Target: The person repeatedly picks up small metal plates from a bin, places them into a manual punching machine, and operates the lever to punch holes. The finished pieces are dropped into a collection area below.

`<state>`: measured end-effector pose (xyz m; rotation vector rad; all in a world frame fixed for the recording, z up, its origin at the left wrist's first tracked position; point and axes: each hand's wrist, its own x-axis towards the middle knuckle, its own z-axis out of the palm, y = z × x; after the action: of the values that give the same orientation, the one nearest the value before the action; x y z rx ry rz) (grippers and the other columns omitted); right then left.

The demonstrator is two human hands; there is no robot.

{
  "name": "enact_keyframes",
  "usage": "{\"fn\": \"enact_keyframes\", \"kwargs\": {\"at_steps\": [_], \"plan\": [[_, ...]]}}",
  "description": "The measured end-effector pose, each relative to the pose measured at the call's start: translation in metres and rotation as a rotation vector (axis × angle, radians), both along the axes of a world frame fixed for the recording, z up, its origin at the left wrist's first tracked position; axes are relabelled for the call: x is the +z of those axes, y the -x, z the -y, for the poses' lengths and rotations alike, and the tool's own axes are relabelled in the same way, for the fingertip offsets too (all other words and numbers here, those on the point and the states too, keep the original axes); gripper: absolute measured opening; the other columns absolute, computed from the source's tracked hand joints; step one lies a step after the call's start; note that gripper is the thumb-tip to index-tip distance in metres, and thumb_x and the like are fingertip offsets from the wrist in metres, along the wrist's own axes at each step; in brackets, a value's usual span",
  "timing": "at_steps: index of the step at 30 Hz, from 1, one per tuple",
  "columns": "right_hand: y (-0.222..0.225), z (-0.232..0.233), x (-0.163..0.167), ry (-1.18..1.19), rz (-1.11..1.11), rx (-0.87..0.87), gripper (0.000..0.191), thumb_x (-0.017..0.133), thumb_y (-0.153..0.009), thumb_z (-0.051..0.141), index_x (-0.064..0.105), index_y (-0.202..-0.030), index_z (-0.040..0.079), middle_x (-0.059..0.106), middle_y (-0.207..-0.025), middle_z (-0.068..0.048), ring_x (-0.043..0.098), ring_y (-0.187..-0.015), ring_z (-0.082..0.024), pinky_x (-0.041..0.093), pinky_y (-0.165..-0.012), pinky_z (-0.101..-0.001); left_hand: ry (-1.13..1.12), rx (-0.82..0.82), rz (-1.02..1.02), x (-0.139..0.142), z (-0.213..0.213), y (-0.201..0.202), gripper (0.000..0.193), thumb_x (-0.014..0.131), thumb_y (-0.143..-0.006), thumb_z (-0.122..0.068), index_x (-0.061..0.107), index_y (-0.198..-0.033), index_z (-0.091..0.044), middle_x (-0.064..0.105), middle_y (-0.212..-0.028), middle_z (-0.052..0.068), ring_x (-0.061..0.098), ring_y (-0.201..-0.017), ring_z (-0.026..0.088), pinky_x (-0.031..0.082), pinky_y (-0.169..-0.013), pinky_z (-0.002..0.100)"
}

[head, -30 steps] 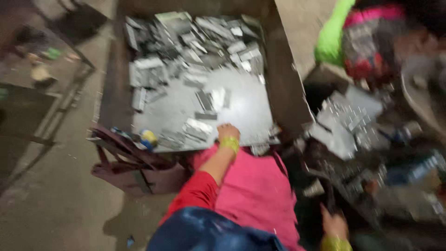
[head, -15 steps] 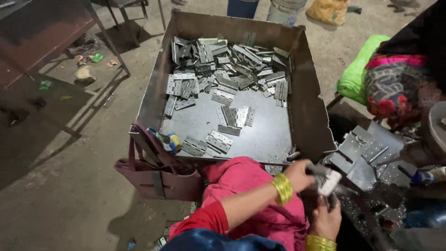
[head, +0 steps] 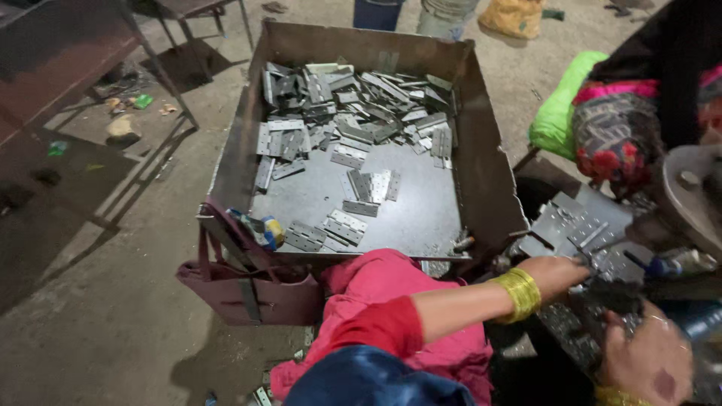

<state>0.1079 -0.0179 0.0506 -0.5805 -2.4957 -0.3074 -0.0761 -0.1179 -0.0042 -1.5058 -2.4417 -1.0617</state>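
Note:
My left hand (head: 562, 274), with gold bangles on the wrist, reaches right across my pink lap to a pile of grey metal hinges (head: 575, 225) on a work plate. Its fingers curl at the edge of that pile and seem closed on one hinge. My right hand (head: 648, 362) is low at the right, knuckles up, fingers bent toward a dark part of the machine; what it grips is hidden. A big rusty metal tray (head: 490, 188) in front of me holds several loose hinges (head: 353, 113), heaped at its far end.
A round metal machine part (head: 696, 197) stands at the right edge. Another person in patterned clothing (head: 618, 129) sits behind it beside a green cloth (head: 560, 113). A maroon bag (head: 248, 292) hangs off the tray's near corner. A dark bench (head: 60, 45) is far left.
My left hand left the tray, swung right past its near corner and now sits at the hinge pile by the machine. My right hand stayed low at the right.

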Motion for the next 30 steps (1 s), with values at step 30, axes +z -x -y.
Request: {"fn": "enact_keyframes", "kwargs": {"at_steps": [30], "plan": [[-0.068,0.009,-0.187,0.894,0.197,-0.355,0.049,0.064,-0.090,0.050,0.069,-0.123,0.013,0.069,-0.119,-0.024,0.066,-0.104,-0.046,0.052,-0.086,-0.0545,0.347,0.251,-0.367,-0.006,-0.069,0.001,0.033,0.055,-0.088,-0.022,0.079,-0.103,-0.004,0.068,-0.126,0.014,0.048,-0.125,0.029,0.030,-0.105,0.047]]}}
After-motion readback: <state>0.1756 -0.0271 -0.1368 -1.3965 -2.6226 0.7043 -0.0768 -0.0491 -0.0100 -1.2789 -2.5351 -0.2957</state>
